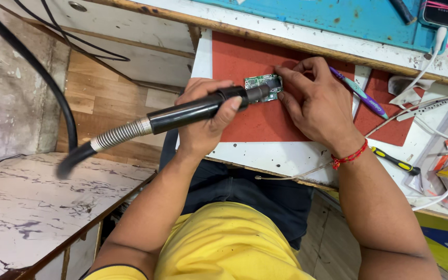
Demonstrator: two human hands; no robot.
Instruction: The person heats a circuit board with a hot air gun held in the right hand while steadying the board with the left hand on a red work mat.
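The board [263, 86] is a small green circuit board lying flat on the red mat [250, 122], near the mat's far edge. It is judged light, stiff and fragile; hold it by its bare edges only, never by the components. The right hand [315, 101] pins its right edge with the fingertips, fingers bent but not closed around anything. The left hand [203, 116] is wrapped around the black hot-air wand [193, 110], nozzle over the board's left part; whether the nozzle touches the board cannot be told. The wand's sprung hose [115, 136] trails left off the bench [265, 155], whose near edge lies just beside the left wrist. Open mat lies toward the person; a toothbrush [361, 94] and a screwdriver [396, 162] crowd the right.
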